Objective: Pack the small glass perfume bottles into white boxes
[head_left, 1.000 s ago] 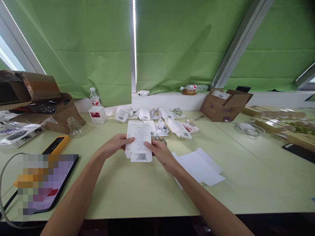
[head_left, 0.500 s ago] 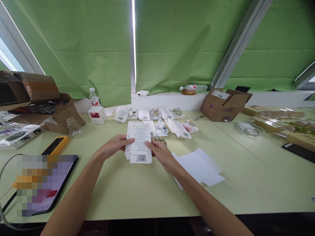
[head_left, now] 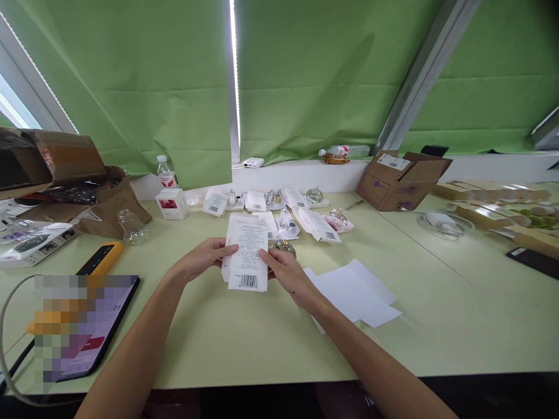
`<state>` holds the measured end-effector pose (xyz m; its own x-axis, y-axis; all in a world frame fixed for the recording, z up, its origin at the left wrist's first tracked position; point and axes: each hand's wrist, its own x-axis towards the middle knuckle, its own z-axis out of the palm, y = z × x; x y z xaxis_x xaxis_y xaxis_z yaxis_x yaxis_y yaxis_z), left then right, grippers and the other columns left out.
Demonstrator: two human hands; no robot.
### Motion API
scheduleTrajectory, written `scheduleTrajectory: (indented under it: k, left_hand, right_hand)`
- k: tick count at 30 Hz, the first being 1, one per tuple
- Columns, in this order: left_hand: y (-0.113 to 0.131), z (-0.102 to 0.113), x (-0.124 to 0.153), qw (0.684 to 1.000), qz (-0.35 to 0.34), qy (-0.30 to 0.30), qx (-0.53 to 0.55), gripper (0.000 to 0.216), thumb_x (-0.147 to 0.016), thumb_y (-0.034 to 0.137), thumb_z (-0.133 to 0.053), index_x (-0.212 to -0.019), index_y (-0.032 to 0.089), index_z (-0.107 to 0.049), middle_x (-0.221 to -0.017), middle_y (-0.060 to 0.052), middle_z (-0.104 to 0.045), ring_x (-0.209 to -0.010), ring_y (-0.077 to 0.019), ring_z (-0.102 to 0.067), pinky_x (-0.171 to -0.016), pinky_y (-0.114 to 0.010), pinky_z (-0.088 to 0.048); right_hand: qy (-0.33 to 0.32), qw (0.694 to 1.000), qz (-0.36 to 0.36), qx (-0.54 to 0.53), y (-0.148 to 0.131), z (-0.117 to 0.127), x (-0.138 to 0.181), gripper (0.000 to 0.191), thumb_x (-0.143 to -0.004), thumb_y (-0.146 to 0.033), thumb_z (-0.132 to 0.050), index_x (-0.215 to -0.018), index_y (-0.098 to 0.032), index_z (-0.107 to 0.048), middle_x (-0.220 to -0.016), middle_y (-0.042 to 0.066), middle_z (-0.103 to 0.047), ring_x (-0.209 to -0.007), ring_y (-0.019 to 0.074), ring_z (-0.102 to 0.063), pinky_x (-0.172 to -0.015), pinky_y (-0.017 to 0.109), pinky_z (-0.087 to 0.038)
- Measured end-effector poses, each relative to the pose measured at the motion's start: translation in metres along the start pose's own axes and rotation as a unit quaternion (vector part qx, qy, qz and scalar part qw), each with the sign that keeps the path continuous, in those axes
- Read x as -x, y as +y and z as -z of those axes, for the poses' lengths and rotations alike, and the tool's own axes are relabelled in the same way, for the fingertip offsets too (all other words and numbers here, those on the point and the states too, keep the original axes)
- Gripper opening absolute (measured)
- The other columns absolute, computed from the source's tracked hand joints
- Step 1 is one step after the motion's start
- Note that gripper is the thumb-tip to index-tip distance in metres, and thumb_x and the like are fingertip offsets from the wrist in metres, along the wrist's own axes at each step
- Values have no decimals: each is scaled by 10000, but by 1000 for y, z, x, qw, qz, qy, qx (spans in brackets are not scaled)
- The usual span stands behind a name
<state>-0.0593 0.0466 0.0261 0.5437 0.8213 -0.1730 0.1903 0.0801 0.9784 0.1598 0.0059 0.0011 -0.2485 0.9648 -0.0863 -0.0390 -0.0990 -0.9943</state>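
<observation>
Between my hands is a flattened white carton [head_left: 248, 259], printed with small text and a barcode at its lower end. My left hand [head_left: 204, 259] pinches its left edge, thumb on top. On the opposite edge my right hand [head_left: 286, 272] grips it the same way, with the fingers hidden underneath. Just behind the right hand a round glass perfume bottle [head_left: 284, 247] partly shows. Beyond the carton lie a perfume bottle with a pink tint [head_left: 336, 221] and a clear tall one [head_left: 285, 219], among white packets with barcodes. An unfolded white sheet of card [head_left: 353, 294] lies under my right forearm.
A tablet [head_left: 100, 331] and an orange power strip [head_left: 101, 259] lie at the left, near brown cardboard boxes [head_left: 109, 203]. A small white box [head_left: 171, 203] stands at the back. An open carton [head_left: 393, 183], a coiled cable [head_left: 443, 224] and a black phone [head_left: 535, 262] are at the right.
The carton stays in both hands and has tilted very slightly. The view has shifted a little; nothing else has visibly moved.
</observation>
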Motion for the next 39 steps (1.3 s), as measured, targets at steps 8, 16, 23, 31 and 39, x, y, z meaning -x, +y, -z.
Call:
scheduleTrajectory:
  k: [8, 16, 23, 31, 39]
  left_hand:
    - [0, -1, 0, 1000, -3, 2, 1, 464, -850, 473, -584, -1232, 212, -611, -1196, -121, -648, -1027, -264, -617, -840, -373, -480]
    - [4, 0, 3, 1000, -19, 0, 5, 484, -856, 459, -579, -1281, 226, -572, -1234, -125, -626, -1040, -264, -615, -850, -381, -481]
    - [4, -1, 1, 1000, -13, 1, -4, 502, -820, 453, -627, -1260, 214, -591, -1216, -131, -636, -1047, -279, -613, -823, -370, -491]
    - [6, -4, 1, 999, -15, 27, 13, 486, -837, 464, -602, -1258, 221, -589, -1191, -120, -649, -1012, -267, -622, -807, -370, -494]
    - [6, -1, 2, 1000, -16, -2, 18, 469, -874, 426, -567, -1279, 187, -570, -1226, -150, -620, -1056, -278, -601, -830, -389, -494]
  right_hand:
    - [-6, 1000, 6, -16, 0, 1, 3, 465, -861, -558, -539, -1099, -188, -686, -967, 92, -692, -803, 197, -664, -715, 330, -546]
    - [-12, 1000, 12, -22, -1, 1, 2, 461, -855, -545, -554, -1089, -172, -688, -966, 93, -700, -789, 187, -660, -736, 340, -542]
    - [-5, 1000, 10, -19, -1, 3, 1, 444, -839, -533, -582, -1099, -189, -689, -990, 92, -703, -853, 203, -659, -761, 352, -537]
    - [-11, 1000, 18, -15, 0, 5, -3, 437, -836, -536, -583, -1097, -205, -692, -1005, 82, -704, -863, 205, -662, -764, 357, -537]
    - [-26, 999, 21, -24, -2, 6, -2, 429, -850, -527, -568, -1099, -199, -688, -1021, 88, -703, -882, 211, -665, -785, 370, -539]
